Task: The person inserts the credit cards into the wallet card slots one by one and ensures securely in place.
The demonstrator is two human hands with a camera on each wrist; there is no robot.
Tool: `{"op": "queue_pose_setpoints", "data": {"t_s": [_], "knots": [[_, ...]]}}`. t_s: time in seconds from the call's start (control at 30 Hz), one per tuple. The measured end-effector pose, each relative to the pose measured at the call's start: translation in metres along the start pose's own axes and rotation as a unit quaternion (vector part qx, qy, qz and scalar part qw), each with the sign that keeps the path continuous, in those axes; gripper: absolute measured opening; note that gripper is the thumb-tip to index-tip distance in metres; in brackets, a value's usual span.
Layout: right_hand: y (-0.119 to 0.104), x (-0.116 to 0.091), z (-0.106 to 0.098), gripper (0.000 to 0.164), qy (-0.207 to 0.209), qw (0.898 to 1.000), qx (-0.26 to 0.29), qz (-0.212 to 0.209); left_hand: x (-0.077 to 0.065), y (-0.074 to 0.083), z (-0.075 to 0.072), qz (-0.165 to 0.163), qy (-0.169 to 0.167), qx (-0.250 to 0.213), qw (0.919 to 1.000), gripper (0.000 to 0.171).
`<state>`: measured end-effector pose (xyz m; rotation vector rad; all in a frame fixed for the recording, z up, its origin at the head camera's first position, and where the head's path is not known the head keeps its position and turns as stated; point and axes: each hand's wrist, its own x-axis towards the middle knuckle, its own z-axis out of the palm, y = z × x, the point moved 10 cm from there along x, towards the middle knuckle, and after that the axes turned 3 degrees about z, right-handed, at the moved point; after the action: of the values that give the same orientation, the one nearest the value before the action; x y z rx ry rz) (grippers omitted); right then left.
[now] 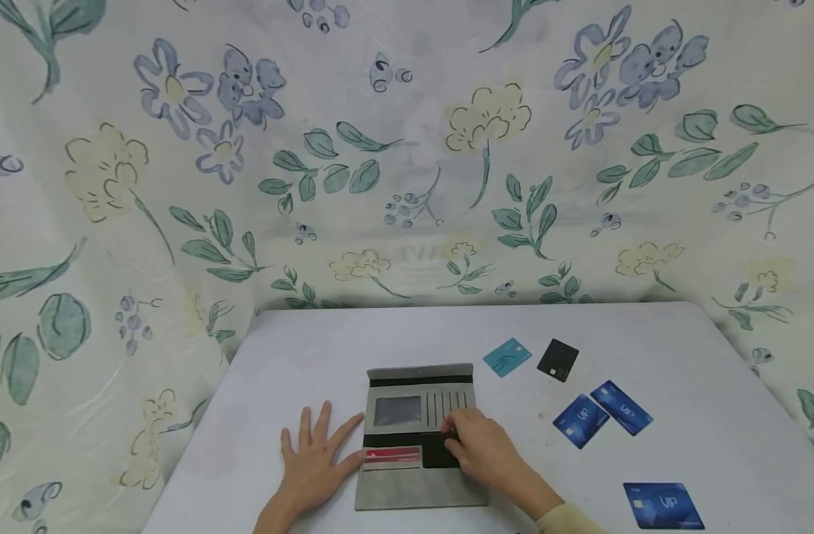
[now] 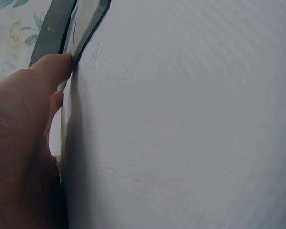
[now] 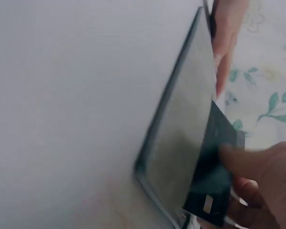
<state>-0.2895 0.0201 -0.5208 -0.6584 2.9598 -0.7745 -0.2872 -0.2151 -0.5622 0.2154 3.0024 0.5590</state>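
A grey wallet (image 1: pixel 420 489) lies unfolded on the white table, with a window pocket (image 1: pixel 398 410) and a row of narrow slots in its upper half. A red-and-white card (image 1: pixel 393 454) shows in the lower left part of it. My left hand (image 1: pixel 316 460) is spread on the table, its thumb and forefinger touching the wallet's left edge. At the wallet's right side my right hand (image 1: pixel 483 449) pinches a black card (image 3: pixel 209 167) between thumb and fingers. This card overlaps the wallet's dark middle, and a small metallic chip shows near its corner in the right wrist view.
To the right lie a teal card (image 1: pixel 507 358), another black card (image 1: pixel 558 360) and several blue VIP cards, one (image 1: pixel 663 506) near the front edge. A flower-patterned sheet (image 1: pixel 407 148) hangs behind the table (image 1: pixel 300 348) and at its sides.
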Motion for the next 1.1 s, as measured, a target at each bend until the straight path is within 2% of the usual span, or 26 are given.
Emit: {"op": "queue_pose_setpoints", "data": {"t_s": [0.13, 0.4, 0.57, 0.8, 1.0, 1.1], "knots": [[0.000, -0.004, 0.006, 0.027, -0.010, 1.000, -0.018, 0.006, 0.000, 0.000, 0.000, 0.002, -0.003, -0.001, 1.0000, 0.067], [0.000, -0.002, 0.002, 0.026, 0.012, 0.999, -0.034, -0.002, 0.000, 0.001, 0.000, 0.001, -0.002, 0.001, 1.0000, 0.067], [0.002, 0.003, 0.004, 0.024, -0.009, 1.000, -0.023, -0.004, -0.001, 0.000, 0.000, 0.004, 0.001, -0.005, 1.0000, 0.066], [0.013, 0.008, 0.010, 0.024, -0.041, 0.999, 0.012, 0.017, -0.001, 0.001, -0.001, 0.006, 0.002, -0.014, 0.9999, 0.067], [0.010, 0.002, 0.012, 0.026, -0.055, 0.998, -0.008, 0.010, -0.001, 0.000, -0.001, 0.003, 0.000, -0.014, 0.9999, 0.067], [0.006, -0.003, 0.011, 0.037, -0.064, 0.998, -0.029, 0.000, -0.001, -0.001, -0.001, 0.002, -0.004, -0.015, 0.9999, 0.067]]}}
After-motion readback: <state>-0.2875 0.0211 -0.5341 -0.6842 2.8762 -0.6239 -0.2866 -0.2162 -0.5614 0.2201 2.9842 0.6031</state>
